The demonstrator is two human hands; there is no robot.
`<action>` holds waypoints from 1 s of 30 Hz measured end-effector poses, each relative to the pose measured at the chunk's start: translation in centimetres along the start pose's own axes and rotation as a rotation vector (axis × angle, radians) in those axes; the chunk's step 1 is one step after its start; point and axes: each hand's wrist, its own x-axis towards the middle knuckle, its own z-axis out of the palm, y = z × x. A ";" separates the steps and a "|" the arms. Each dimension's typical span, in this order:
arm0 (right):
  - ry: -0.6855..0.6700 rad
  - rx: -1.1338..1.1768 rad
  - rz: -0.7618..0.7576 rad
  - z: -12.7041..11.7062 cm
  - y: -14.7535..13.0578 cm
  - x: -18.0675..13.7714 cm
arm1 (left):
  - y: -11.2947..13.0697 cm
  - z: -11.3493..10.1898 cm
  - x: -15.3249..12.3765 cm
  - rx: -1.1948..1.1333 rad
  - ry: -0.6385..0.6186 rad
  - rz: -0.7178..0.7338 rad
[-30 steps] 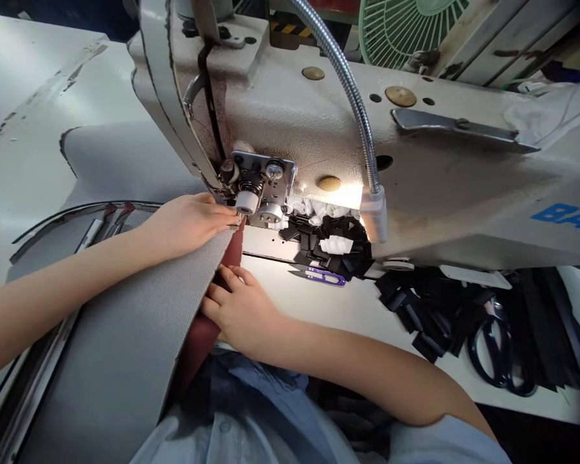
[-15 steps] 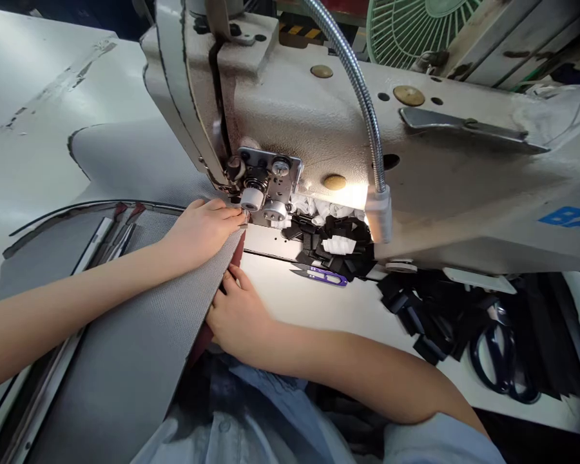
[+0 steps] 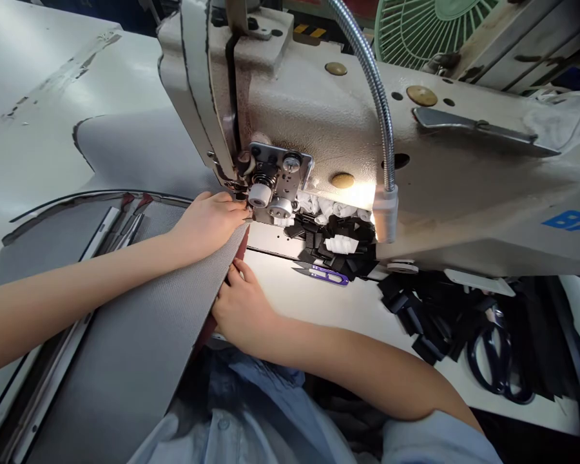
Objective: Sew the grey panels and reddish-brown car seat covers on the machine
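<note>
My left hand lies on a grey mesh fabric, fingers curled and pressed down right beside the needle area of the sewing machine. My right hand grips the fabric's right edge just below, fingers tucked around the grey layer and a dark red layer under it. The needle itself is hidden behind the machine head and my left fingers.
Purple thread snips lie on the white table right of my hands. A heap of black and white scraps sits under the machine arm. Black scissors lie at the far right. A gooseneck lamp shines down.
Both hands have moved slightly up and forward with the fabric toward the needle. My right hand has slid up along the fabric edge, covering more of the red layer.
</note>
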 end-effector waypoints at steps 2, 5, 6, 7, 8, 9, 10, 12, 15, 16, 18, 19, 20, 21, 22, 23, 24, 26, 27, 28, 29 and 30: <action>0.004 0.002 0.014 0.0 0.2 0.2 | -0.1 0.1 0.3 -0.006 0.019 -0.006; 0.015 -0.016 0.020 0.3 0.3 0.2 | -0.3 0.1 0.5 -0.008 0.045 -0.024; 0.021 -0.025 0.019 0.5 0.2 0.2 | -0.3 0.1 0.5 -0.007 0.047 -0.033; 0.028 -0.033 0.020 0.6 0.1 0.1 | -0.3 0.1 0.4 -0.009 0.046 -0.040; 0.035 -0.037 0.022 0.8 -0.1 0.1 | -0.3 0.1 0.4 -0.012 0.044 -0.045; 0.043 -0.038 0.026 0.9 -0.2 0.0 | -0.3 0.1 0.4 -0.017 0.042 -0.050; 0.048 -0.033 0.027 0.9 -0.4 -0.1 | -0.2 0.2 0.4 -0.024 0.043 -0.055; 0.048 -0.017 0.024 0.9 -0.5 -0.2 | -0.2 0.4 0.4 -0.040 0.049 -0.069; 0.043 0.005 0.000 0.5 -0.3 -0.3 | -0.1 0.9 0.7 -0.058 0.069 -0.097; 0.049 0.009 -0.007 0.4 -0.1 -0.2 | -0.1 1.0 0.8 -0.061 0.076 -0.106; 0.065 0.017 -0.016 0.3 0.2 -0.2 | -0.2 1.2 0.9 -0.069 0.079 -0.125; 0.070 0.020 -0.020 0.3 0.3 -0.3 | -0.4 1.2 0.8 -0.073 0.075 -0.126; 0.071 0.021 -0.024 0.3 0.4 -0.3 | -0.6 1.1 0.6 -0.078 0.069 -0.115; 0.070 0.018 -0.028 0.3 0.3 -0.4 | -1.0 0.9 0.3 -0.085 0.062 -0.087; 0.072 0.010 -0.025 0.3 0.1 -0.5 | -1.4 0.7 -0.1 -0.093 0.055 -0.045; 0.074 -0.002 -0.020 0.4 -0.2 -0.6 | -1.8 0.4 -0.6 -0.102 0.048 0.009; 0.075 -0.013 -0.018 0.5 -0.5 -0.6 | -2.2 0.2 -1.1 -0.110 0.043 0.065; 0.073 -0.016 -0.029 0.6 -1.4 -0.7 | -2.7 0.0 -1.9 -0.119 0.033 0.143; 0.074 -0.009 -0.032 0.7 -1.8 -0.6 | -2.5 0.0 -2.2 -0.116 0.030 0.145; 0.073 -0.005 -0.037 0.7 -2.1 -0.5 | -2.2 0.1 -2.4 -0.108 0.034 0.122; 0.069 -0.024 -0.040 0.8 -2.4 -0.3 | -1.7 0.3 -2.5 -0.099 0.038 0.082; 0.062 -0.063 -0.041 0.9 -2.5 -0.1 | -1.0 0.4 -2.6 -0.090 0.051 0.028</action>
